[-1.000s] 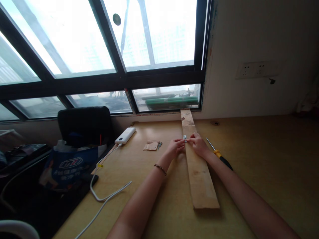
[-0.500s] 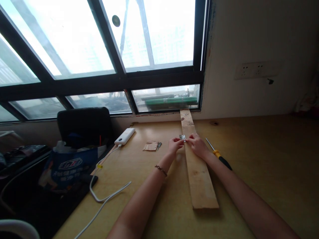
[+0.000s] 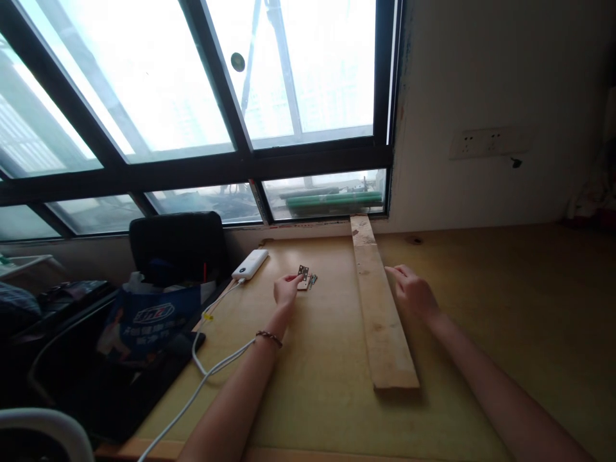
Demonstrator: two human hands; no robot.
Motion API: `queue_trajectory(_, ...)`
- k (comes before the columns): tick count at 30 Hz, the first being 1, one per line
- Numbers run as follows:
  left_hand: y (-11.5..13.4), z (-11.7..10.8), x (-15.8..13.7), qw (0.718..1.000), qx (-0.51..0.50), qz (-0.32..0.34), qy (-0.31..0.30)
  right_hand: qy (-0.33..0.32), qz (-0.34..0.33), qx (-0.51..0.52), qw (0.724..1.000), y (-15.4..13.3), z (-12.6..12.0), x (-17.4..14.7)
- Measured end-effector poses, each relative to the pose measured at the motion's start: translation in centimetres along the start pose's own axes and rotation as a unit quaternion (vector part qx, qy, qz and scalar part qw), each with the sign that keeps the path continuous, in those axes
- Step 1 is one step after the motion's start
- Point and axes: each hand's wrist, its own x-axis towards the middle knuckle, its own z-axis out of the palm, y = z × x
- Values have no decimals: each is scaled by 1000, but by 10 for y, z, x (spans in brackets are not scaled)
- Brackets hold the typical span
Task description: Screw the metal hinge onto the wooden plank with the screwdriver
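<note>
My left hand (image 3: 287,290) pinches a small metal hinge (image 3: 303,272) with screw holes, holding it over the left part of the table. Right beside it lie several screws (image 3: 312,280), and the hand and hinge mostly cover a small piece of cardboard (image 3: 303,287). A long wooden board (image 3: 382,321) lies lengthwise on the table, with a few small marks on its face near the far half. Just off the board's right edge is my right hand (image 3: 414,292), its fingers curled together; whatever they may hold is hidden. The screwdriver does not show.
A white power bank (image 3: 250,264) with a white cable (image 3: 195,366) rests along the table's left edge. Left of the table stand a black chair (image 3: 178,247) and a blue bag (image 3: 149,321). Window and wall bound the far side.
My left hand has carried the hinge from the board leftward to the screws. My right hand has moved off the board to its right side, where the screwdriver lay visible before.
</note>
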Motion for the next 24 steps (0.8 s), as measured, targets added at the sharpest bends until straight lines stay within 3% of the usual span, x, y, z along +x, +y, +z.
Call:
queue_trajectory(3,-18,-14,3,993,104,-2,53,37,41,-1,998,15,-6,-21)
queue_trajectory(8,-23,-8,1,979,189,34,70,52,86,-6,995,32,-3,-30)
queue_trajectory(13,-23,-4,2,959,271,57,67,-9,125,-42,991,42,8,-27)
queue_trajectory(18,-26,-1,7,933,337,76,102,-53,179,-76,979,42,7,-29)
queue_trajectory(24,-24,-1,5,929,355,82,59,-110,225,-80,965,37,4,-30)
